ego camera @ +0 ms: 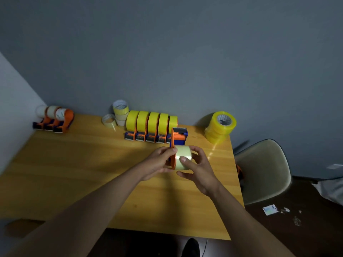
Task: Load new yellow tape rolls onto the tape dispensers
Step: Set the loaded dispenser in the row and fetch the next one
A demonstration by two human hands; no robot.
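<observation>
A: Grip status?
B: My left hand (158,163) holds the dispenser (174,145); right hand (197,169) fingers wrap the pale roll (182,157) on it.
A: Progress?
B: Beyond the fingertips, five loaded dispensers (150,127). Far left, three dispensers with spent rolls (53,118); right, new yellow rolls (220,127). Maybe two-thirds done.

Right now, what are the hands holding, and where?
Left hand grips the orange plastic tape dispenser by its side plate; right hand grips the pale, nearly spent tape roll by its outer band.
</observation>
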